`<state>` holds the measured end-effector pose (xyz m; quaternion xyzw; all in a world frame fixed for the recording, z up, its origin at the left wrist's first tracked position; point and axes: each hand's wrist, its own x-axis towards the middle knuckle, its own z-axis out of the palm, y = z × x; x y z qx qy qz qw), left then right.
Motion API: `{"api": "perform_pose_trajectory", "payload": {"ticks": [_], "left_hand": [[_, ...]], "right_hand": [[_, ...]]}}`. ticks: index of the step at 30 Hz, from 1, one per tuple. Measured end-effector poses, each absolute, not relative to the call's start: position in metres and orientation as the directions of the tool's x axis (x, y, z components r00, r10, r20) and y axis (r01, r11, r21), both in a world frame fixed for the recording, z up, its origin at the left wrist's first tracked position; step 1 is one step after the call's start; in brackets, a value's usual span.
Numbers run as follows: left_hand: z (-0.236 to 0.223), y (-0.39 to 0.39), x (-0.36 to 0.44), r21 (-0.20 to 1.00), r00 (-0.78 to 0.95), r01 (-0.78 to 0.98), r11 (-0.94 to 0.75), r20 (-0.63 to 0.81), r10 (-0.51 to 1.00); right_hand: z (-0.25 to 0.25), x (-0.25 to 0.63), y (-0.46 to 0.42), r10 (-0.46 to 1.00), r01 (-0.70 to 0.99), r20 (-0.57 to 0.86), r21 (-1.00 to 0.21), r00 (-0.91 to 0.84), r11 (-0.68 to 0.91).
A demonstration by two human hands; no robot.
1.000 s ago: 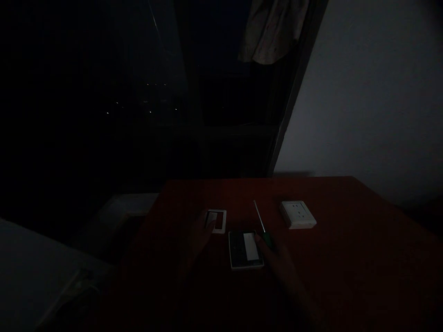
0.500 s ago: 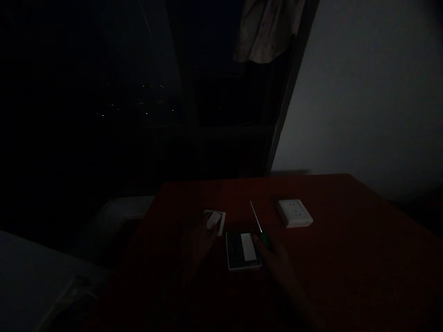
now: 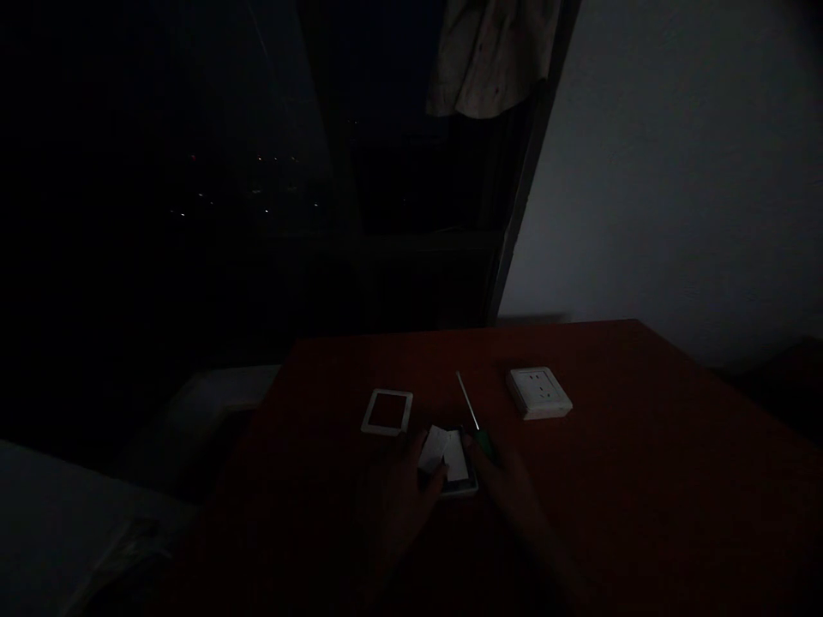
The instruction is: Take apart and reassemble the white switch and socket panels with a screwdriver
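Note:
In the dim head view my left hand [image 3: 408,493] pinches a small white rectangular switch panel [image 3: 435,447], tilted over the left side of a dark, white-edged switch box [image 3: 464,491]. A second white panel [image 3: 456,458] sits in the right part of that box. My right hand [image 3: 507,482] is closed round the green handle of a screwdriver [image 3: 468,401], its shaft pointing away from me. The thumb of that hand is at the box's right edge. A white square frame [image 3: 410,411] lies on the table, beyond my left hand.
A white wall socket [image 3: 540,392] stands at the back right of the reddish-brown table [image 3: 610,446]. Behind the table are a dark window and a hanging cloth [image 3: 495,73]. A pale wall [image 3: 669,188] rises on the right.
My left hand has lifted the white panel from the frame and carried it right, over the switch box. The frame stays behind. My right hand still holds the screwdriver beside the box.

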<state>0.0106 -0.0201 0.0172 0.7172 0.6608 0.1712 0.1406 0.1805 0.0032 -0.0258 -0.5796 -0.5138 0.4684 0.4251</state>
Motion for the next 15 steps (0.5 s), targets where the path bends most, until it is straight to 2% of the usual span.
{"api": "perform_pose_trajectory", "payload": {"ticks": [6,8,11,15], "left_hand": [[0.015,-0.019,0.009,0.471,0.05,0.881,-0.04,-0.01,0.999],[0.015,-0.016,0.006,0.477,0.055,0.877,-0.052,0.009,0.998],[0.013,-0.009,0.003,0.48,0.088,0.869,-0.117,0.083,0.993],[0.011,0.0,0.001,0.505,0.262,0.809,-0.3,0.147,0.954]], "right_hand": [[-0.025,0.18,0.002,0.994,0.213,-0.098,-0.971,0.045,-0.106],[-0.024,0.18,0.002,0.994,0.212,-0.097,-0.972,0.042,-0.104],[-0.021,0.181,0.001,0.994,0.212,-0.101,-0.971,0.034,-0.106],[-0.022,0.181,0.002,0.994,0.212,-0.108,-0.971,0.026,-0.111]]}}
